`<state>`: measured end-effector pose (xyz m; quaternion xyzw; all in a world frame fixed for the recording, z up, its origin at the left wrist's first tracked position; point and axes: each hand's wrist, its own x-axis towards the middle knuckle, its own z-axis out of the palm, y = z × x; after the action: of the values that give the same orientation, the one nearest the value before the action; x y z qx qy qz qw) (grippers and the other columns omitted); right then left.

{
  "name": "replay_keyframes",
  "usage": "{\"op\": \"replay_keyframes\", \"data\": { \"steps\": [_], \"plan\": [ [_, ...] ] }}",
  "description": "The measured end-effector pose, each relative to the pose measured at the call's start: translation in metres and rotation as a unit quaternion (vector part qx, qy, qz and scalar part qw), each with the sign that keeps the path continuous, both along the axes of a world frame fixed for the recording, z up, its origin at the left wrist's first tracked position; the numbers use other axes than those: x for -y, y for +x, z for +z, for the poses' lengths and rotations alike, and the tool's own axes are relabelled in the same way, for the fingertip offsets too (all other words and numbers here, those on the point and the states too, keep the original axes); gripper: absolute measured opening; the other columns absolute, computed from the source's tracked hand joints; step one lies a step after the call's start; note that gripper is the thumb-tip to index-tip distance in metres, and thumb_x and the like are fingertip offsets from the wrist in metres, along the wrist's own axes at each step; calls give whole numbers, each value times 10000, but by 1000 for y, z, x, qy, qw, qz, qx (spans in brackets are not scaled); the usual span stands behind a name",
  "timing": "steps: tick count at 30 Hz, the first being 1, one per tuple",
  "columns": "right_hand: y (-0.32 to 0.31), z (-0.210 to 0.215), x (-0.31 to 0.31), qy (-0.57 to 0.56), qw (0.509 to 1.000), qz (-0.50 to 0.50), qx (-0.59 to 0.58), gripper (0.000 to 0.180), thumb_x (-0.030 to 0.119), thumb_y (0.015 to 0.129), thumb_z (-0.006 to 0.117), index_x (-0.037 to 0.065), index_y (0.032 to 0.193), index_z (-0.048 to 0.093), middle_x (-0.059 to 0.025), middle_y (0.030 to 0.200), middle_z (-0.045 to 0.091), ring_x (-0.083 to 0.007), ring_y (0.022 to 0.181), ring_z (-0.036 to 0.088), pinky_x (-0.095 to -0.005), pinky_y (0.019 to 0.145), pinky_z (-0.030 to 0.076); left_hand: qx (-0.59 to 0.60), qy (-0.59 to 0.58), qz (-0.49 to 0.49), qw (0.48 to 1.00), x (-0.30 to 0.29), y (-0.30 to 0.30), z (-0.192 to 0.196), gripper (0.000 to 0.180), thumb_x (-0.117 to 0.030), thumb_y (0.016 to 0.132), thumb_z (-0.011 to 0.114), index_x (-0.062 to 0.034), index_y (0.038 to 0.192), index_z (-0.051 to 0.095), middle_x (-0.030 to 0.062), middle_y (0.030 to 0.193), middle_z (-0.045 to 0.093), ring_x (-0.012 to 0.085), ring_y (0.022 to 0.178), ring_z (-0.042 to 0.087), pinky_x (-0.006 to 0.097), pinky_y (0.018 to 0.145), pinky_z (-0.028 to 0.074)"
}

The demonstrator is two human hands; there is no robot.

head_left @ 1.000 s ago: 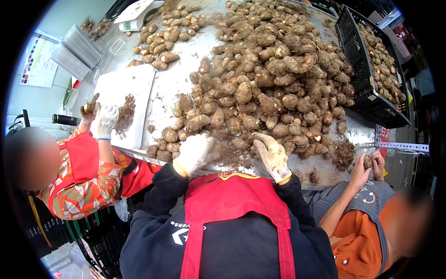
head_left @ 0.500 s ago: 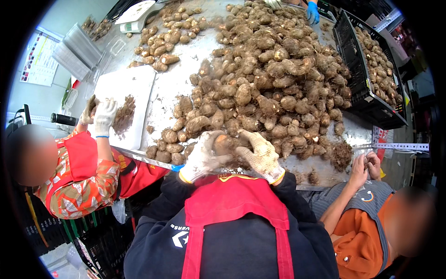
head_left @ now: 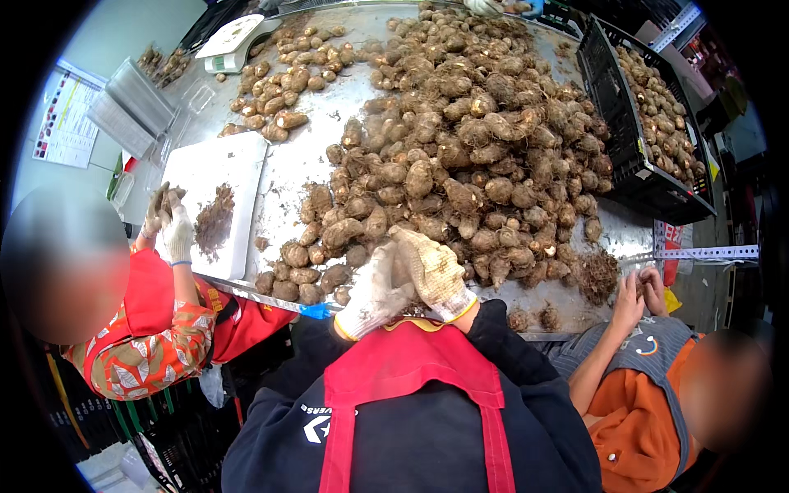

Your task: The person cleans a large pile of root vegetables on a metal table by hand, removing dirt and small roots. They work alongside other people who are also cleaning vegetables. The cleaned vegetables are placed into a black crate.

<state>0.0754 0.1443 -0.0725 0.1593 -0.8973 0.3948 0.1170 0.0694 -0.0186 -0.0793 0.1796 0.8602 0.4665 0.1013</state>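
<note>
My left hand point(head_left: 371, 294) and my right hand point(head_left: 436, 271), both in dirty whitish work gloves, are cupped together at the near edge of the table. Their fingers are closed round a taro, which the gloves now hide almost wholly. Directly beyond my fingertips rises a large heap of brown, hairy taros point(head_left: 472, 140). Several loose taros point(head_left: 297, 273) lie left of my left hand.
A white tray point(head_left: 256, 164) with brown scrapings lies on the metal table point(head_left: 349, 97), before a gloved co-worker. A white scale point(head_left: 234, 37) stands far left. At right are a black crate point(head_left: 629, 135) of taros and a bare-handed co-worker point(head_left: 629, 308).
My hands have come together over the taro that showed between them before, with the right hand shifted left. Far off, the blue-gloved hand has drawn back, and the left co-worker's head has moved inward.
</note>
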Motion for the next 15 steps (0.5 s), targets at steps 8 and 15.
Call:
{"op": "replay_keyframes", "data": {
  "steps": [8, 15],
  "plan": [
    [-10, 29, -11, -23, 993, 78, -82, 435, 194, 854, 619, 31, 1257, 598, -150, 1255, 619, -345, 1130, 610, -420, 971, 493, 88, 112, 0, 990, 6, 3, -8, 638, -123, 760, 713, 48, 1317, 454, 211, 1176, 579, 302, 1055, 614, 354, 881, 516],
    [-9, 43, -29, -77, 985, 111, -109, 407, 124, 728, 725, 58, 1126, 677, -98, 1090, 693, -310, 1046, 659, -385, 884, 544, 58, 78, 92, 991, -6, -2, 24, 661, -106, 768, 727, -41, 1359, 437, 148, 1203, 592, 231, 1081, 611, 355, 907, 515]
  ]
}}
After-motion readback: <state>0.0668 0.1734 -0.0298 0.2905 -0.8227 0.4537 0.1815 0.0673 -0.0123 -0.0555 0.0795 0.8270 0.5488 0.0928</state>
